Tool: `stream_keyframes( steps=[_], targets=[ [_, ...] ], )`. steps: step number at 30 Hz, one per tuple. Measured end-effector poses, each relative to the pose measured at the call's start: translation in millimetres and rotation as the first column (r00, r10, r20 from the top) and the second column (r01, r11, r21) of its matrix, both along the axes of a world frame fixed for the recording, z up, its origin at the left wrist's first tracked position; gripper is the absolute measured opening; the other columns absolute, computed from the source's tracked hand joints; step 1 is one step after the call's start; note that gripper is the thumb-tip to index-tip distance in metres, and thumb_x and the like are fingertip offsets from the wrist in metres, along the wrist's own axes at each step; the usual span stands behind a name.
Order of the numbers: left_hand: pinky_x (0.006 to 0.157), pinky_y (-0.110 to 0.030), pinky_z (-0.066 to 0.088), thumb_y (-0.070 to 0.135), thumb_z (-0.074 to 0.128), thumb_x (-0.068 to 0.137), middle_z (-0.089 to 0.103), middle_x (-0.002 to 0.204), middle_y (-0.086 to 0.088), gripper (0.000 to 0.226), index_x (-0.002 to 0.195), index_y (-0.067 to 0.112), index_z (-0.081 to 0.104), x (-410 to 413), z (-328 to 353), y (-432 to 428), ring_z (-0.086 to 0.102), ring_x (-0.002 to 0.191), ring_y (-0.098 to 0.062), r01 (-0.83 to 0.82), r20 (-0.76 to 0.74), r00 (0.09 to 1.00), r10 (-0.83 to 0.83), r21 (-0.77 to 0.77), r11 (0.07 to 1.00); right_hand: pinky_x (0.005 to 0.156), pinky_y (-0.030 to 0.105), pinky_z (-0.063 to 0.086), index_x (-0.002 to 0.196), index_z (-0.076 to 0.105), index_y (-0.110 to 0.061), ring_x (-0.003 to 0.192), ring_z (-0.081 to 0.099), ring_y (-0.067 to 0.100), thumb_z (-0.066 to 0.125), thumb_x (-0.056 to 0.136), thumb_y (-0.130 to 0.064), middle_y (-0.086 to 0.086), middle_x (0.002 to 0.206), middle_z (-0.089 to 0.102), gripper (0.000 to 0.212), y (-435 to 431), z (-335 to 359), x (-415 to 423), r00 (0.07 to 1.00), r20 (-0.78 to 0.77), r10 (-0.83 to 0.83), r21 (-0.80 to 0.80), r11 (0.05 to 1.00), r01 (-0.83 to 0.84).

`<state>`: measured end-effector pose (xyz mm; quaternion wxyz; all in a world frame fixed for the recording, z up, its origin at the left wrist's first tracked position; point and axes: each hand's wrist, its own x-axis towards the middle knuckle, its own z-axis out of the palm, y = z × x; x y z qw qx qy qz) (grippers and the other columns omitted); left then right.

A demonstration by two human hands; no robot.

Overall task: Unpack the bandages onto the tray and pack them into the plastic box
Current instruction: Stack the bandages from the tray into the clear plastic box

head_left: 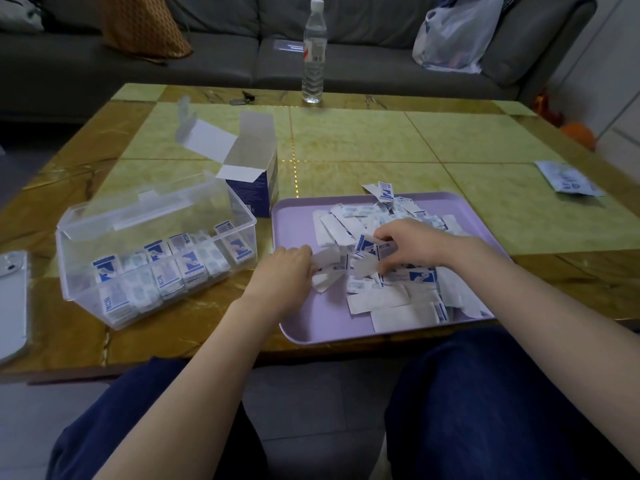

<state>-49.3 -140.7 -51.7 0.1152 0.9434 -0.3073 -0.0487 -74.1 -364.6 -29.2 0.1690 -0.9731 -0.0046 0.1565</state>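
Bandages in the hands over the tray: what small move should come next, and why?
Likely carry the bandages that the left hand and right hand grip into the plastic box: it stands open beside the tray, rows partly filled.

Both forearms bare, reaching fwd & converging; L hand (289, 268) & R hand (403, 242) palm-down, fingers curled, each pinching bandages (330, 265).

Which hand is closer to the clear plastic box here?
Left. The left hand pinches bandages at the left side of the tray, just right of the plastic box; the right hand holds others farther right, mid-tray.
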Motion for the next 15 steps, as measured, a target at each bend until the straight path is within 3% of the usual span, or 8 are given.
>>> stream_keyframes(
  steps=[3, 8, 10, 12, 15],
  targets=[
    [0.077, -0.041, 0.049, 0.025, 0.037, 0.1, 0.059, 0.094, -0.008, 0.018, 0.097, 0.011, 0.048, 4, 2, 3, 0.056, 0.085, -0.026, -0.072, -0.02, 0.997, 0.071, -0.075, 0.995, 0.049, 0.026, 0.028, 0.059, 0.04, -0.014, 0.052, 0.039, 0.014, 0.078, 0.073, -0.024, 0.001, 0.059, 0.043, 0.042, 0, 2, 1, 0.998, 0.012, -0.059, 0.05, 0.997, 0.058],
    [0.063, -0.035, 0.045, 0.024, 0.04, 0.098, 0.059, 0.087, -0.007, 0.02, 0.093, 0.009, 0.053, 9, 9, 9, 0.055, 0.077, -0.025, -0.21, -0.067, 0.978, 0.199, -0.282, 0.936, 0.058, 0.029, 0.032, 0.082, 0.051, -0.008, 0.074, 0.049, 0.021, 0.052, 0.094, -0.015, 0.003, 0.078, 0.052, 0.015, 3, 5, 9, 0.978, 0.17, -0.118, 0.058, 0.992, 0.11],
    [0.063, -0.037, 0.045, 0.023, 0.041, 0.097, 0.059, 0.088, -0.008, 0.021, 0.096, 0.008, 0.055, 11, 11, 10, 0.056, 0.079, -0.027, -0.243, -0.105, 0.97, 0.22, -0.339, 0.909, 0.062, 0.022, 0.037, 0.081, 0.052, -0.015, 0.075, 0.052, 0.018, 0.046, 0.096, -0.009, -0.002, 0.08, 0.055, 0.017, 11, 14, 9, 0.95, 0.273, -0.151, 0.172, 0.979, 0.107],
    [0.062, -0.036, 0.045, 0.023, 0.042, 0.097, 0.059, 0.087, -0.008, 0.02, 0.096, 0.008, 0.055, 11, 12, 9, 0.056, 0.078, -0.026, -0.244, -0.123, 0.969, 0.214, -0.352, 0.904, 0.073, 0.029, 0.043, 0.085, 0.057, -0.016, 0.082, 0.056, 0.022, 0.047, 0.095, -0.007, -0.001, 0.086, 0.061, 0.016, 21, 21, 9, 0.921, 0.353, -0.162, 0.271, 0.96, 0.065],
    [0.054, -0.029, 0.038, 0.022, 0.042, 0.097, 0.057, 0.081, -0.007, 0.017, 0.089, 0.01, 0.051, 10, 8, 8, 0.053, 0.071, -0.022, -0.228, -0.14, 0.972, 0.19, -0.353, 0.907, 0.083, 0.04, 0.047, 0.094, 0.063, -0.016, 0.091, 0.06, 0.023, 0.051, 0.091, -0.007, 0.002, 0.094, 0.066, 0.015, 39, 25, 7, 0.926, 0.37, -0.075, 0.267, 0.963, -0.028]
  ],
)
